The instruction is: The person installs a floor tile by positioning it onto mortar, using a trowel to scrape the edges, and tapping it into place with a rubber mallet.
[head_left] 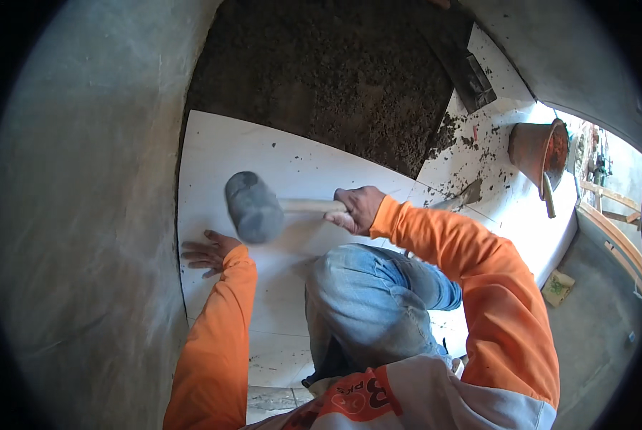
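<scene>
My right hand (358, 209) grips the wooden handle of a rubber mallet (253, 208), whose large grey head hangs over a white tile (278, 154) near the left wall. My left hand (213, 252) lies on that same tile with its fingers spread, beside the wall and just below and left of the mallet head. Beyond the tile's upper edge is a bed of dark, crumbly mortar (314, 79). My bent knee in faded jeans is between my arms, below the mallet.
Grey walls (91, 208) rise at left and upper right. A dark flat tool (475, 82) lies at the mortar's right edge, among scattered crumbs. A bucket (529, 150) stands on tiles at the right. Wooden boards (611, 247) and a small package (558, 288) are past the tiled edge.
</scene>
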Demonstrator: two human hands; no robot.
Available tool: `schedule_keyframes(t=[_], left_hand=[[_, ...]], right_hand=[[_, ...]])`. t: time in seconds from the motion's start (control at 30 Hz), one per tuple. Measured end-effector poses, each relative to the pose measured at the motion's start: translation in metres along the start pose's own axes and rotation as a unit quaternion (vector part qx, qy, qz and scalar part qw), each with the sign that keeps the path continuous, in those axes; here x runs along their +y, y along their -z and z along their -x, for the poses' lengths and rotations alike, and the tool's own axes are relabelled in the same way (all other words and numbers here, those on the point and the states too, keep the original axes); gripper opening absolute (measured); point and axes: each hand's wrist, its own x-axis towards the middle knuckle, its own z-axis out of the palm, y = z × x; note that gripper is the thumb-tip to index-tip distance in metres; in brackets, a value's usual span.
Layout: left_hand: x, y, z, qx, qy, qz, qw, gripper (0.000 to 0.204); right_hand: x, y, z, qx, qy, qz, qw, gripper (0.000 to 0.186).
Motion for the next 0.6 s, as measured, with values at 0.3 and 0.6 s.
schedule_keyframes(t=[0.3, 0.6], left_hand=[[-0.011, 0.008, 0.012, 0.031, -0.038, 0.013, 0.999, 0.067], [0.001, 0.02, 0.008, -0.012, 0.003, 0.017, 1.0, 0.067]], right_hand=[[0.006, -0.009, 0.013, 0.023, 0.054, -0.04, 0.997, 0.054], [-0.004, -0.009, 0.017, -0.044, -0.052, 0.016, 0.998, 0.056]])
